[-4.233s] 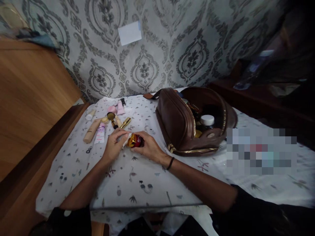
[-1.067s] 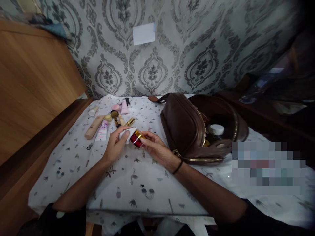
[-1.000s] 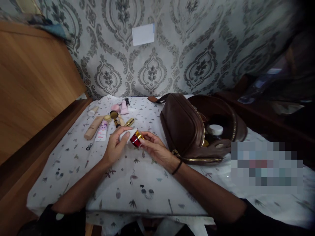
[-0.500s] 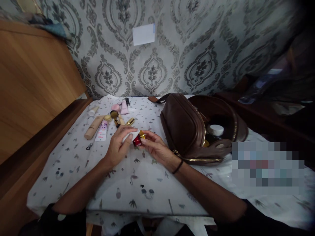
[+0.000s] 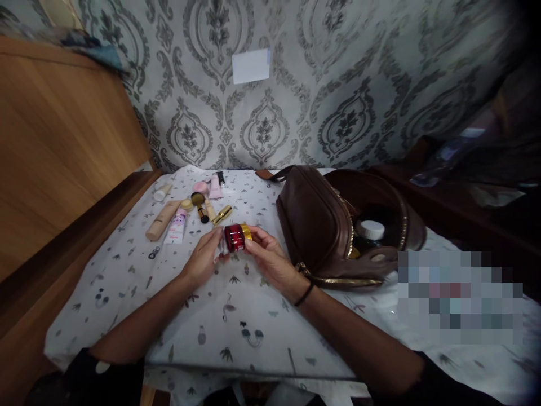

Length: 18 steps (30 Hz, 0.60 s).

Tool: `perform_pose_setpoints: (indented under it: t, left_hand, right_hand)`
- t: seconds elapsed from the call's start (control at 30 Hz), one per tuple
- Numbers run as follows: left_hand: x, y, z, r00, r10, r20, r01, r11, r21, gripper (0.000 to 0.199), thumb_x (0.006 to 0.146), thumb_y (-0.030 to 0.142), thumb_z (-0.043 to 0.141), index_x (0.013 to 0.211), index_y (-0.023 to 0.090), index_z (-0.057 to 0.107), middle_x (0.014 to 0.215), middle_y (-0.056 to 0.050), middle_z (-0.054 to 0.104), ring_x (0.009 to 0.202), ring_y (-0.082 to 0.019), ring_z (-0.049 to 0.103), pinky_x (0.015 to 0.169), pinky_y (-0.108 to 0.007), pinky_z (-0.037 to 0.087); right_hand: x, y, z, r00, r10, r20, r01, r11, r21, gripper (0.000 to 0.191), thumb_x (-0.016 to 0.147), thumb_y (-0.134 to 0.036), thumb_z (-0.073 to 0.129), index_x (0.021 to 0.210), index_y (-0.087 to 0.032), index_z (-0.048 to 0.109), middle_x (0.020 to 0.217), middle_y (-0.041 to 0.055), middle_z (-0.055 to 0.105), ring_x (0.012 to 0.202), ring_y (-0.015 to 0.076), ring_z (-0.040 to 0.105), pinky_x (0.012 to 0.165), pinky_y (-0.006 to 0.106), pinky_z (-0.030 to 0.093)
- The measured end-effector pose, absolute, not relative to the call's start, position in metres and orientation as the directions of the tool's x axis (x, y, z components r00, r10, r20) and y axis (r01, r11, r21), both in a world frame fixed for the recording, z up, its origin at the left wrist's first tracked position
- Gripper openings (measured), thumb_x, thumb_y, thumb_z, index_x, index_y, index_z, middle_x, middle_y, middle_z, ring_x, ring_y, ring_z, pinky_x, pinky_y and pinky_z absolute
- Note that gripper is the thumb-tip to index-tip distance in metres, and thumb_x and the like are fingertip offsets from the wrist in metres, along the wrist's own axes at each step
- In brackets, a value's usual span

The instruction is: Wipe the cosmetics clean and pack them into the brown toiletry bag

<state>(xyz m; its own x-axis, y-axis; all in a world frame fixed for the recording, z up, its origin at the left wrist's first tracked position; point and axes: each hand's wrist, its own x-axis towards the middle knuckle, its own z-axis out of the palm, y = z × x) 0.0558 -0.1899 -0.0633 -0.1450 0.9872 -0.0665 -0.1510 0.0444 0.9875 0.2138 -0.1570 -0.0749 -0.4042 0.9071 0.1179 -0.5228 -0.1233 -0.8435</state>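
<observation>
A red glass jar with a gold lid (image 5: 235, 238) lies on its side in the air, lid to the right. My right hand (image 5: 270, 256) is closed round the lid end, thumb in front and fingers behind. At the jar's base, my left hand (image 5: 203, 256) is curled with its thumb up, around a small white wipe (image 5: 220, 246) that is mostly hidden by the hand. Just beyond the hands, a gold lipstick tube (image 5: 222, 214) and a black-and-gold brush (image 5: 200, 206) lie on the patterned cloth (image 5: 253, 304).
An open brown leather bag (image 5: 313, 220) stands right of my hands, with a white-capped bottle (image 5: 372, 229) inside. To the left lie a beige tube (image 5: 162, 221), a white-and-purple tube (image 5: 176, 226) and a pink tube (image 5: 215, 186). A wooden cabinet (image 5: 63, 141) borders the left.
My left hand has drawn back left and lower, uncovering more of the red jar. Less of the white wipe shows. My right hand keeps its hold on the lid end.
</observation>
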Motion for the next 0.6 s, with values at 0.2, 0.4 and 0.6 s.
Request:
perform_pose_setpoints:
  t: [0.2, 0.4, 0.6]
  left_hand:
    - [0.055, -0.194, -0.055, -0.010, 0.999, -0.046, -0.184, 0.043, 0.982, 0.066, 0.072, 0.077, 0.063, 0.095, 0.016, 0.069, 0.095, -0.007, 0.066, 0.081, -0.018, 0.055, 0.058, -0.023, 0.048]
    - [0.056, -0.194, -0.048, 0.048, 0.996, -0.077, -0.207, 0.086, 0.975, 0.065, 0.063, 0.068, 0.079, 0.097, 0.014, 0.067, 0.083, -0.003, 0.061, 0.069, -0.012, 0.050, 0.051, -0.019, 0.041]
    - [0.058, -0.195, -0.047, 0.032, 0.995, -0.099, -0.183, 0.103, 0.978, 0.066, 0.066, 0.070, 0.076, 0.099, 0.014, 0.067, 0.085, -0.003, 0.060, 0.072, -0.012, 0.050, 0.050, -0.017, 0.036]
  right_hand:
    - [0.212, -0.162, -0.074, -0.346, 0.919, 0.187, -0.453, 0.011, -0.891, 0.044, 0.064, -0.034, 0.088, 0.104, -0.024, 0.072, 0.105, 0.0027, 0.074, 0.100, 0.0182, 0.066, 0.094, 0.035, 0.052]
    - [0.211, -0.164, -0.076, -0.320, 0.923, 0.212, -0.402, 0.071, -0.913, 0.045, 0.065, -0.034, 0.088, 0.106, -0.024, 0.071, 0.107, 0.0043, 0.074, 0.100, 0.0205, 0.068, 0.093, 0.038, 0.055]
    - [0.213, -0.161, -0.076, -0.281, 0.926, 0.253, -0.365, 0.141, -0.920, 0.043, 0.064, -0.035, 0.089, 0.100, -0.023, 0.068, 0.102, 0.0037, 0.073, 0.097, 0.0199, 0.068, 0.087, 0.036, 0.056]
